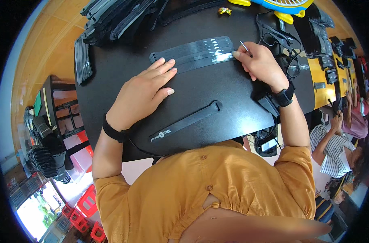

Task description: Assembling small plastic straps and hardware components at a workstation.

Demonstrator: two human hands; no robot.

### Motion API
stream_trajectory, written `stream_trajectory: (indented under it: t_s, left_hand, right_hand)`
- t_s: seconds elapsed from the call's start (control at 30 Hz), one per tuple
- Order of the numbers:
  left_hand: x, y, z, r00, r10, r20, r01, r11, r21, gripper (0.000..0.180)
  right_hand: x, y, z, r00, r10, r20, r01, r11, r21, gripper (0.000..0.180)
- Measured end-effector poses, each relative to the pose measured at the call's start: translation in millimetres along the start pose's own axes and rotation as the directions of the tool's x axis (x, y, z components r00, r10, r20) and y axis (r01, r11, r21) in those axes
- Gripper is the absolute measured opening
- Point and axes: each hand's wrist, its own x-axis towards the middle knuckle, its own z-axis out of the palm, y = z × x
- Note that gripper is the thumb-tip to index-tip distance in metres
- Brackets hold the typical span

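Observation:
Several flat black straps (pixel 192 54) with white print lie fanned over one another on the black table. My left hand (pixel 146 93) has its fingers stretched out, with the fingertips resting on the left end of these straps. At their right end is my right hand (pixel 257 62), its fingers closed round a slim pointed metal tool (pixel 243 46). The thumb and finger of that hand are at the edge of the nearest strap. Closer to me, a single black strap (pixel 186 120) with a white round print and a hooked far end lies slanted, touched by neither hand.
Piles of black straps (pixel 111 20) fill the far left, with another neat stack (pixel 82 60) at the left edge. A yellow wrapped sweet (pixel 224 11), a blue and yellow fan (pixel 287 5) and cabled black glasses (pixel 269 39) stand far right. Co-workers (pixel 334 150) sit at right.

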Motion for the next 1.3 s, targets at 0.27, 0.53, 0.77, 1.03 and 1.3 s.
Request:
stream_trajectory:
  t_s: [0.27,0.53,0.77,1.03,1.3]
  left_hand:
    - [1,-2,0,1.000,-0.006,0.001,0.006,1.000,-0.005,0.046]
    - [-8,-11,-13,0.998,0.032,-0.046,-0.034,0.998,-0.050,0.044]
    - [-34,41,-21,0.993,0.008,0.122,0.001,0.997,-0.073,0.029]
    - [-70,58,31,0.981,-0.168,-0.094,0.145,0.966,-0.212,0.027]
    - [-71,79,50,0.875,-0.395,-0.281,0.217,0.837,-0.503,0.024]
  right_hand:
    - [2,-1,-2,0.998,0.052,0.024,-0.051,0.998,-0.023,0.024]
    - [-2,5,-10,0.998,0.065,-0.010,-0.059,0.954,0.295,0.016]
    - [-26,-2,-15,0.999,-0.042,0.008,0.038,0.961,0.274,0.019]
    - [-98,-23,12,0.952,-0.158,0.260,0.044,0.917,0.398,0.014]
    - [-124,-45,91,0.942,-0.188,0.279,0.026,0.867,0.498,0.023]
